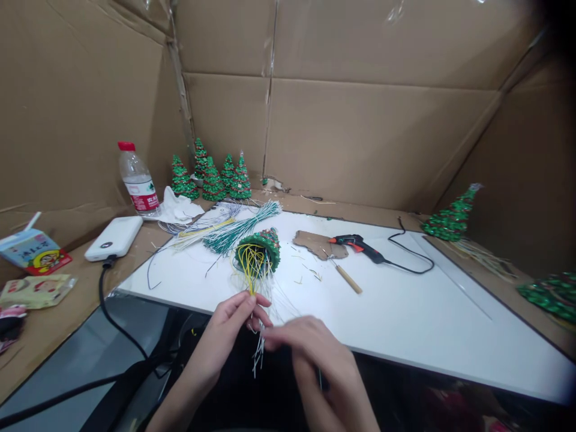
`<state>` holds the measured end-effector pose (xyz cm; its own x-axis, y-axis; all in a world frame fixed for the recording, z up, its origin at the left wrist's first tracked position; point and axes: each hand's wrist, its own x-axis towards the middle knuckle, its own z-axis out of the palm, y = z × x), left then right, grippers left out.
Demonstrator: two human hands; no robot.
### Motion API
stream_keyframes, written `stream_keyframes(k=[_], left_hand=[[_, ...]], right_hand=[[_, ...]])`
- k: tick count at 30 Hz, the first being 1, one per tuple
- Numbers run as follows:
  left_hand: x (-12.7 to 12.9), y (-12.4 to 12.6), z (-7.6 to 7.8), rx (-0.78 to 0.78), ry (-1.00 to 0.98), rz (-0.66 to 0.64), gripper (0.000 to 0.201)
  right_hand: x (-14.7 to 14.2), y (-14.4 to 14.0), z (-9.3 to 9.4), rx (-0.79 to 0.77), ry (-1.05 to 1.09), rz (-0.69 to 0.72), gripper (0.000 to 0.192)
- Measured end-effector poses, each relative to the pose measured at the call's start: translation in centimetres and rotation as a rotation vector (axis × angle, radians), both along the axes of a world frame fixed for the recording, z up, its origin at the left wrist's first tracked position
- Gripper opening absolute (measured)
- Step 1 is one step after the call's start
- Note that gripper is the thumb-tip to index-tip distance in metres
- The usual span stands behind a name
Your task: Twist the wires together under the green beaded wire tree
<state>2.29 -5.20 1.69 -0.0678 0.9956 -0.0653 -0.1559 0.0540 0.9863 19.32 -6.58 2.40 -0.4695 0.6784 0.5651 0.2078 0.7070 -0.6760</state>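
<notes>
Both hands pinch the wire tails of a small beaded tree at the near edge of the board.

The left hand (234, 321) closes thumb and fingers on the yellow and white wires (252, 270) just below the tree (261, 249); the right hand (310, 348) meets it from the side, fingertips on the same bundle, though how tightly it grips is hard to tell from this angle. The tree lies tipped on the white board (405, 312), base toward the person, just beyond the fingers. To work the strands well, the pinch should sit close to the base so they stay gathered and none slips out. A glue gun (357, 245) and an awl (347, 277) lie to the right, well apart.
</notes>
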Motion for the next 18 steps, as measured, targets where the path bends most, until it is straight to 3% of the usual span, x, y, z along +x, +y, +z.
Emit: stream_keyframes(k=[3,6,13,18], left_hand=[[0.6,0.6,-0.1,0.036,0.040,-0.022,0.024],[1.3,1.2,-0.3,0.064,0.077,-0.027,0.025],[2.1,1.8,-0.4,0.102,0.076,-0.005,0.021],[2.3,1.8,-0.2,0.108,0.043,-0.019,0.024]], right_hand=[[-2.0,2.7,2.1,-0.014,0.019,-0.219,0.021],[-2.8,4.0,2.6,0.068,-0.089,-0.345,0.013],[-3.4,4.7,2.8,0.132,-0.293,-0.301,0.020],[-5.2,5.1,3.0,0.187,-0.396,-0.413,0.007]])
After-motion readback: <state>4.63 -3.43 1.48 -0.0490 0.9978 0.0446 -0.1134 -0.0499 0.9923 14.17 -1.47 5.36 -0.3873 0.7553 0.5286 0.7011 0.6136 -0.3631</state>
